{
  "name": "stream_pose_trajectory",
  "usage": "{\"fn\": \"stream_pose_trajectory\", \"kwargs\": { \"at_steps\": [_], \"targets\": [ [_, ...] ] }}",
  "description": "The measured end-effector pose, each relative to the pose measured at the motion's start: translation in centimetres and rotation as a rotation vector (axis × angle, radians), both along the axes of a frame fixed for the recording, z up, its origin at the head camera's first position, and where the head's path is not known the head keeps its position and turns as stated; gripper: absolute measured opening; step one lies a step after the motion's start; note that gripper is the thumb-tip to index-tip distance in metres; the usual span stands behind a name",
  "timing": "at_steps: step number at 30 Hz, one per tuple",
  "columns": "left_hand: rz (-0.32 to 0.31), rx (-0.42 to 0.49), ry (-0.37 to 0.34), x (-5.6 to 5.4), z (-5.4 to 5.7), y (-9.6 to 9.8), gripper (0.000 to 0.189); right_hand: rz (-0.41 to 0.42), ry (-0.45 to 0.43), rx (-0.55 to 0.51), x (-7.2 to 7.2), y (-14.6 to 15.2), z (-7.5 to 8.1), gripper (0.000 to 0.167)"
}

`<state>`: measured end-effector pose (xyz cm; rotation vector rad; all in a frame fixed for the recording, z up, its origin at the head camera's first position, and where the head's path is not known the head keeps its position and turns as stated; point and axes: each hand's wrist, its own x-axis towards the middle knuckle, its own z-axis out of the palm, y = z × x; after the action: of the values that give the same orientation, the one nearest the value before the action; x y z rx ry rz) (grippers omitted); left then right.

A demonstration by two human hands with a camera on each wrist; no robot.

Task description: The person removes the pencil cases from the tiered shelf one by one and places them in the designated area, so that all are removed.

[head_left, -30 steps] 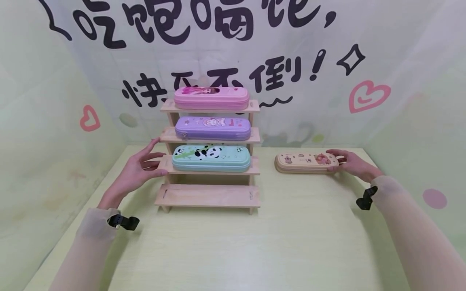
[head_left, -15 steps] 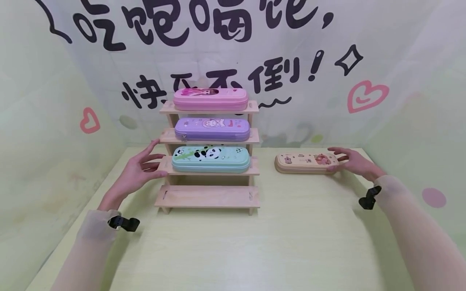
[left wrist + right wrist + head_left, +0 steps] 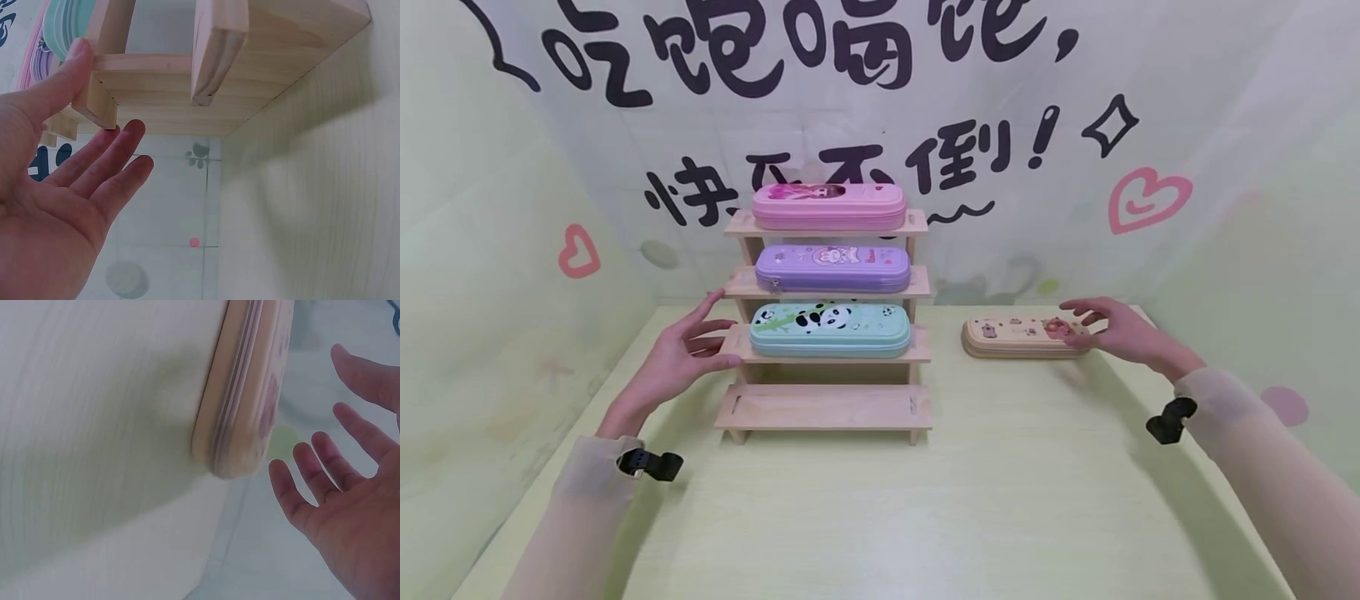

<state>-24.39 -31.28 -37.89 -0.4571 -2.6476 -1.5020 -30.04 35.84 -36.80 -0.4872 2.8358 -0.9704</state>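
Observation:
A four-step wooden display stand (image 3: 823,406) holds a pink pencil case (image 3: 829,208) on top, a purple one (image 3: 832,268) below it and a mint panda pencil case (image 3: 830,329) on the third step; the lowest step is bare. My left hand (image 3: 677,354) touches the stand's left side with spread fingers. The left wrist view has its thumb (image 3: 74,72) against a step's end. A beige pencil case (image 3: 1018,337) lies flat on the table to the right. My right hand (image 3: 1123,333) hovers over its right end, fingers apart; the right wrist view shows a gap between them.
The pale table (image 3: 880,508) runs back to a printed cloth backdrop (image 3: 1015,58) with black lettering and hearts. Cloth walls (image 3: 497,275) rise on both sides. Black straps (image 3: 651,463) with small devices sit on both wrists.
My right hand has come off the beige pencil case's end, rising and turning slightly above it. My left hand stays at the stand. The head view has shifted slightly.

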Motion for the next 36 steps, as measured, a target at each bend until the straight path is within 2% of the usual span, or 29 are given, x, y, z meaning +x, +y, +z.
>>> {"fn": "stream_pose_trajectory", "kwargs": {
  "at_steps": [8, 16, 20, 23, 28, 36],
  "targets": [
    [0.0, -0.005, 0.005, 0.1, 0.1, 0.0, 0.105, 0.099, 0.143, -0.011, 2.0, -4.4, 0.9, 0.05],
    [0.001, -0.007, 0.007, 0.1, 0.0, 0.0, 0.106, 0.125, 0.178, -0.107, 4.1, -9.3, 1.0, 0.046],
    [0.002, -0.015, 0.019, 0.0, -0.1, -0.1, 0.106, 0.101, 0.191, -0.151, 4.8, -11.6, 0.8, 0.044],
    [-0.003, -0.012, 0.018, -0.1, -0.1, 0.0, 0.106, 0.087, 0.198, -0.185, 5.1, -13.1, 0.6, 0.044],
    [-0.007, 0.009, -0.008, -0.1, -0.2, 0.2, 0.106, 0.112, 0.204, -0.232, 5.6, -15.6, 0.7, 0.047],
    [0.011, -0.005, 0.001, 0.0, 0.1, 0.1, 0.106, 0.15, 0.257, -0.276, 5.7, -19.6, 1.4, 0.061]
  ]
}}
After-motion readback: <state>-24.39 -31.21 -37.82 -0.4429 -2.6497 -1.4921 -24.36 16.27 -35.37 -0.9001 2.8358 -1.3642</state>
